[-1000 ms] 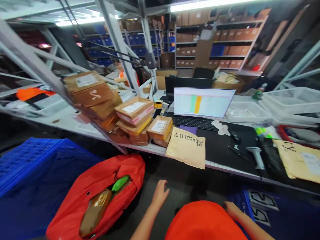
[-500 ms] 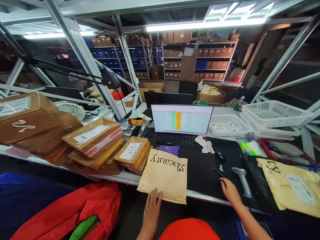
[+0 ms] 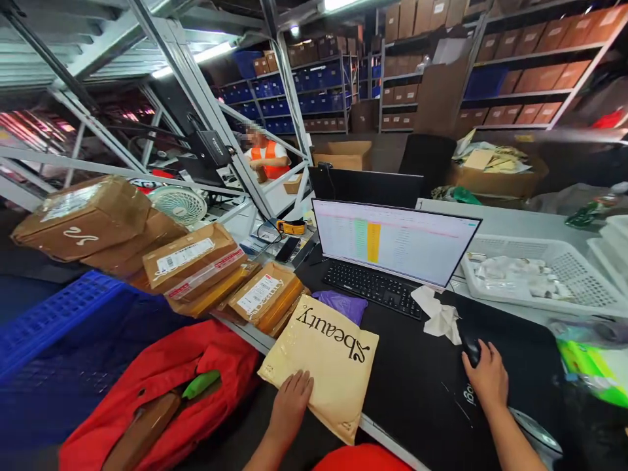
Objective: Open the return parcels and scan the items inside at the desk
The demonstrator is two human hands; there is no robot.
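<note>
A kraft padded mailer printed "beauty" is being pressed flat by the open left hand at lower centre, on the desk edge; a mouse is being gripped by the right hand, well apart; taped parcels are being stored stacked beyond, left of the monitor.
</note>
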